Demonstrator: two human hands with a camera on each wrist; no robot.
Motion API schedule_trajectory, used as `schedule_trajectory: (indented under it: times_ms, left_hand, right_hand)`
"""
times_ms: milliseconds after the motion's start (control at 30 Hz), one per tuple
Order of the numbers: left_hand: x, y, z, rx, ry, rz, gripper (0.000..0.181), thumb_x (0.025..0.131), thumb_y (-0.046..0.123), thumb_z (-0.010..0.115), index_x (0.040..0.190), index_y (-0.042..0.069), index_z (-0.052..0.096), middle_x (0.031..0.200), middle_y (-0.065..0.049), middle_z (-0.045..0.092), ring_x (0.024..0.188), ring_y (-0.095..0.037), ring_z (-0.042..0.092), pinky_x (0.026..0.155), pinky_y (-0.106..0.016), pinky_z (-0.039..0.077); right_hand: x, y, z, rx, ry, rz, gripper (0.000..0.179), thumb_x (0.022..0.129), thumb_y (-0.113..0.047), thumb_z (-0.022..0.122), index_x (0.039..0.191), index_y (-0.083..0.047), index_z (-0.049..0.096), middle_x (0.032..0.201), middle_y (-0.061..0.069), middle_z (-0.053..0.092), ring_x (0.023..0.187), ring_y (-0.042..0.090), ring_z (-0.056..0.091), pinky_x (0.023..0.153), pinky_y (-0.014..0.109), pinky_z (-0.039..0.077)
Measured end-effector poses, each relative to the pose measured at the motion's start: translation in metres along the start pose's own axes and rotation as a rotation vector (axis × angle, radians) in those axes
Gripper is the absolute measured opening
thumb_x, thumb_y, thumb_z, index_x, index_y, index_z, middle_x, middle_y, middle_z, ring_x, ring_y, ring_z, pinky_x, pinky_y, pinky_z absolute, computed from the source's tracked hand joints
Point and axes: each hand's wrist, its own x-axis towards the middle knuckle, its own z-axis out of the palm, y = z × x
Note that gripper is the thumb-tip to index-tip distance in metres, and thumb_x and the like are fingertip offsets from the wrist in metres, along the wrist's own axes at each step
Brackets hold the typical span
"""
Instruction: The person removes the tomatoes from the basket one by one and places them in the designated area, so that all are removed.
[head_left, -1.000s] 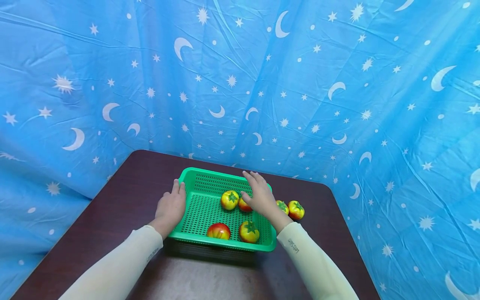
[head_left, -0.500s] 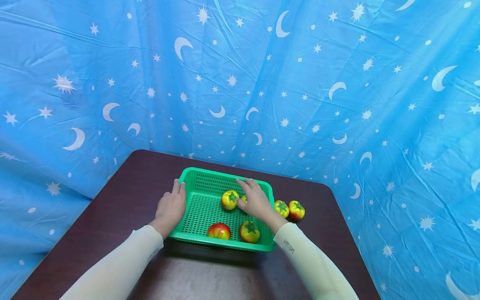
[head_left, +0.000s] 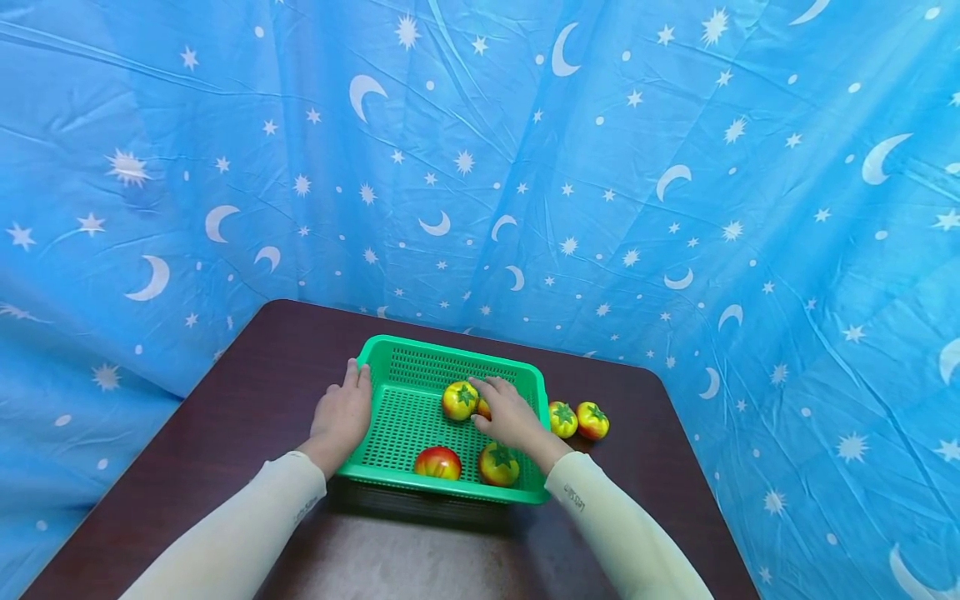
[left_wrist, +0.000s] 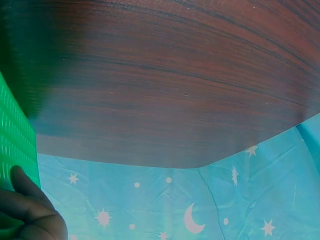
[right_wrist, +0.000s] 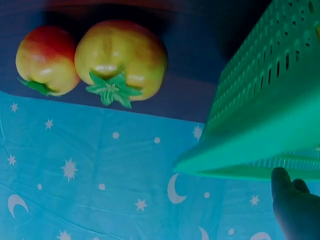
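Observation:
My left hand (head_left: pixel 343 417) holds the left rim of a green perforated plastic basket (head_left: pixel 420 343). In the left wrist view, fingers (left_wrist: pixel 25 182) lie against its outer wall. Inside the basket my right hand (head_left: pixel 513 415) reaches over a yellow-red tomato (head_left: pixel 483 408) and holds it between fingers and thumb; most of it is hidden by the hand. A second tomato (head_left: pixel 459 401) with a green star-shaped leaf sits just left of it. Near the basket's front wall lie a redder tomato (head_left: pixel 438 462) and a tomato (head_left: pixel 498 464) with its leaf up.
Outside the basket's right side, two more tomatoes stand close together on the dark wooden table (head_left: pixel 300 350): one tomato (head_left: pixel 562 419) nearer the basket, another tomato (head_left: pixel 592 421) beyond it. A blue curtain (head_left: pixel 480 167) with stars and moons surrounds the table.
My right hand has moved down and slightly left over the tomato, its fingers drawing in around it. The left hand and the basket stay in place.

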Motion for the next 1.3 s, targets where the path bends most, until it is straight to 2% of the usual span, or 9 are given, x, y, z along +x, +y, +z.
schedule_trajectory:
  times_ms: [200, 400, 600, 867, 1300]
  left_hand:
    - [-0.001, 0.0, 0.0, 0.003, -0.002, 0.0, 0.061, 0.099, -0.01, 0.044, 0.157, -0.003, 0.025, 0.163, -0.031, 0.018, 0.089, -0.039, 0.058, 0.065, -0.045, 0.054]
    - [0.0, 0.001, -0.001, 0.008, -0.001, -0.004, 0.061, 0.099, -0.01, 0.044, 0.156, -0.003, 0.025, 0.163, -0.031, 0.019, 0.088, -0.039, 0.058, 0.064, -0.045, 0.054]
    - [0.0, 0.001, 0.001, 0.036, -0.001, -0.007, 0.06, 0.099, -0.01, 0.043, 0.156, -0.003, 0.026, 0.163, -0.031, 0.019, 0.087, -0.038, 0.058, 0.063, -0.043, 0.054]
    - [0.001, 0.002, 0.001, 0.037, 0.003, -0.014, 0.06, 0.099, -0.01, 0.044, 0.156, -0.003, 0.027, 0.163, -0.03, 0.02, 0.09, -0.039, 0.059, 0.065, -0.045, 0.056]
    - [0.0, 0.001, 0.001, 0.026, -0.008, -0.016, 0.063, 0.098, -0.009, 0.047, 0.157, -0.001, 0.026, 0.163, -0.029, 0.019, 0.091, -0.038, 0.059, 0.066, -0.044, 0.056]
  right_hand:
    - [-0.004, 0.003, 0.009, -0.028, -0.07, -0.005, 0.064, 0.097, -0.028, 0.065, 0.155, -0.018, 0.039, 0.16, 0.017, 0.037, 0.149, 0.037, 0.033, 0.118, 0.057, 0.035]
    - [-0.004, 0.005, 0.015, -0.076, -0.104, -0.022, 0.061, 0.097, -0.026, 0.066, 0.153, -0.017, 0.043, 0.157, 0.015, 0.042, 0.147, 0.035, 0.037, 0.117, 0.055, 0.037]
    - [-0.005, 0.006, 0.022, -0.109, -0.129, -0.015, 0.057, 0.098, -0.028, 0.065, 0.151, -0.019, 0.046, 0.158, 0.013, 0.041, 0.147, 0.034, 0.037, 0.117, 0.051, 0.039]
    - [-0.006, 0.007, 0.029, -0.15, -0.102, -0.02, 0.053, 0.097, -0.027, 0.067, 0.146, -0.016, 0.052, 0.156, 0.013, 0.043, 0.147, 0.031, 0.037, 0.117, 0.048, 0.039]
    - [-0.005, 0.006, 0.027, -0.146, -0.068, -0.042, 0.048, 0.096, -0.023, 0.067, 0.142, -0.013, 0.056, 0.154, 0.015, 0.045, 0.145, 0.034, 0.039, 0.117, 0.05, 0.039]
